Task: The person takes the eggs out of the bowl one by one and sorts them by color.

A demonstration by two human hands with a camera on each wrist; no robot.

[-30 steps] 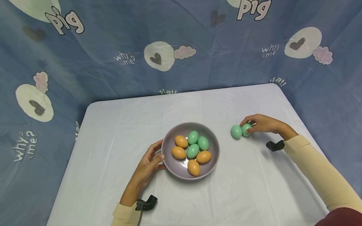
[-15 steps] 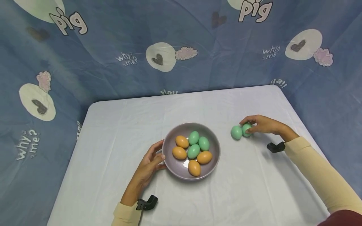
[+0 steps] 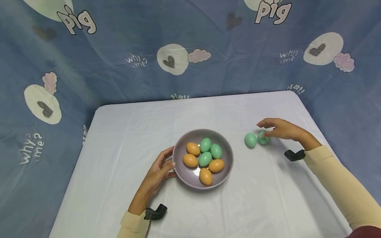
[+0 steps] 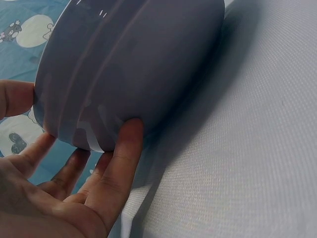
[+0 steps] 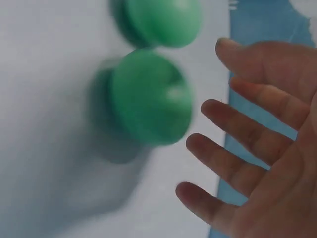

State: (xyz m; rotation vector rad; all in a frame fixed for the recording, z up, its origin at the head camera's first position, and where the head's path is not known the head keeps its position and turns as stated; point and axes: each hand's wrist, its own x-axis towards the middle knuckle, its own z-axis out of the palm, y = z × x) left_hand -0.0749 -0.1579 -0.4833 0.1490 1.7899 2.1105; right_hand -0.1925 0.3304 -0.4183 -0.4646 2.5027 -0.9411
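Note:
My left hand (image 3: 157, 172) grips a greyish-purple bowl (image 3: 186, 174) by its left side, thumb at the rim and fingers against the outer wall. In the left wrist view the fingertips touch the underside of the bowl (image 4: 124, 64). Three green eggs (image 3: 205, 159) and several orange eggs (image 3: 190, 161) lie inside it. Right of the bowl, two more green eggs stand close together on the table: a left one (image 3: 250, 140) and a right one (image 3: 263, 140). Close over the right one is my right hand (image 3: 284, 129); the right wrist view shows its fingers spread and holding nothing.
A white cloth covers the table (image 3: 134, 132). Behind it and along both sides hangs a blue printed curtain (image 3: 125, 82). Black wrist mounts (image 3: 155, 212) sit below both hands, and a dark red shape (image 3: 366, 232) shows at the bottom right corner.
My right hand has let go of the right green egg; its fingers have spread and lifted slightly off it. The left hand keeps its hold on the bowl. The head view has shifted a little.

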